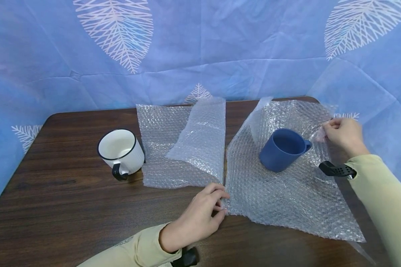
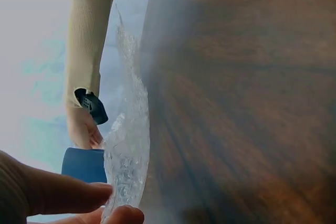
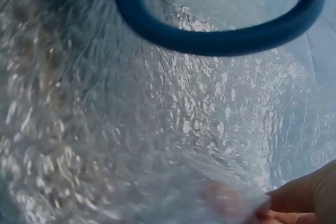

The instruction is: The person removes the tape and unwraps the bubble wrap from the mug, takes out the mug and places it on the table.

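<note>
A blue mug (image 1: pixel 282 150) stands on a sheet of bubble wrap (image 1: pixel 274 200), its handle pointing right. My left hand (image 1: pixel 200 213) pinches the sheet's left edge near its front corner; in the left wrist view the thumb and a finger close on the bubble wrap (image 2: pixel 126 177). At the sheet's far right edge, my right hand (image 1: pixel 345 134) pinches the film between thumb and fingers. The right wrist view shows the mug's handle (image 3: pixel 220 43) large at the top, with my right hand (image 3: pixel 304 195) at the lower right corner holding the wrap.
A white enamel-style mug (image 1: pixel 120 152) with black rim and handle stands at the left. Beside it lies a second bubble wrap sheet (image 1: pixel 160 148), partly folded over. Both sheets lie on a dark wooden table (image 1: pixel 70 200). A blue leaf-patterned cloth (image 1: pixel 240 48) hangs behind.
</note>
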`<state>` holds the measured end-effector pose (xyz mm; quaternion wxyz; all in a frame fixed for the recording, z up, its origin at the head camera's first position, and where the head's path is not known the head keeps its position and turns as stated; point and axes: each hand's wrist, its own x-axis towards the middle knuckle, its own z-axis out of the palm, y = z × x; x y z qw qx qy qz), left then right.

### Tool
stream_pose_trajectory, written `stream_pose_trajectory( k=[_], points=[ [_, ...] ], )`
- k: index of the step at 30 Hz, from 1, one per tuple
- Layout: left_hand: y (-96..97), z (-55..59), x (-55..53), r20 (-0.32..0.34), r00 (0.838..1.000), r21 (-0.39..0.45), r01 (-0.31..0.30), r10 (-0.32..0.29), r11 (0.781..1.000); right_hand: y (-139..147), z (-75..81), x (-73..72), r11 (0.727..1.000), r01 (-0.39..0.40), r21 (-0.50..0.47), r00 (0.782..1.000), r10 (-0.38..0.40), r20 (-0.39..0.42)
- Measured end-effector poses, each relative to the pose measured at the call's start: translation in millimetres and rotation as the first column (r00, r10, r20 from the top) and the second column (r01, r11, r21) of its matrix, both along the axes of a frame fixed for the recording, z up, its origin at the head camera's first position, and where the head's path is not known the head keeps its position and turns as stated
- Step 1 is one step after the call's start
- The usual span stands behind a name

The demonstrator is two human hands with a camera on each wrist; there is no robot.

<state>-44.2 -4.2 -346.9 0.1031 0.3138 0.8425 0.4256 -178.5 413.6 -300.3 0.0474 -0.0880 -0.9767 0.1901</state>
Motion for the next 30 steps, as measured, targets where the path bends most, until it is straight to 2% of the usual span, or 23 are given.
stream_pose_trajectory(
  k=[8, 12, 14, 16, 18, 22, 26, 30],
  points=[
    [3.6, 0.3, -0.7, 0.026, 1.000, -0.013, -0.017, 0.018, 1.000, 1.1, 0.1, 11.1, 0.999, 0.001, -0.040, 0.999, 0.001, 0.050],
    [6.4, 0.1, -0.2, 0.017, 1.000, -0.026, -0.021, 0.022, 0.999, -1.3, 0.9, 13.7, 1.000, -0.006, -0.020, 1.000, 0.006, -0.005],
    [8.3, 0.1, -0.2, 0.020, 1.000, -0.025, -0.017, 0.017, 1.000, -2.5, 1.0, 14.1, 0.999, -0.029, -0.034, 1.000, 0.028, -0.010],
    [10.7, 0.1, -0.1, 0.022, 1.000, -0.019, -0.010, 0.011, 1.000, -3.3, 1.2, 14.9, 0.994, -0.083, -0.075, 0.997, 0.083, 0.003],
    [13.2, 0.3, -0.4, 0.032, 0.999, -0.018, -0.007, 0.007, 1.000, -3.6, 1.5, 16.1, 0.976, -0.154, -0.155, 0.986, 0.162, 0.040],
    [18.1, 1.5, -1.3, 0.032, 0.999, -0.041, 0.006, -0.005, 0.999, -1.5, 1.9, 19.7, 0.909, -0.257, -0.328, 0.945, 0.308, 0.114],
    [22.1, 2.9, -1.4, 0.004, 1.000, -0.075, 0.028, -0.027, 0.997, 3.0, 1.3, 24.5, 0.881, -0.308, -0.360, 0.912, 0.380, 0.151],
    [24.7, 3.1, -0.6, -0.013, 0.999, -0.096, 0.042, -0.043, 0.994, 5.6, 0.2, 29.3, 0.853, -0.365, -0.374, 0.890, 0.437, 0.127]
  ],
)
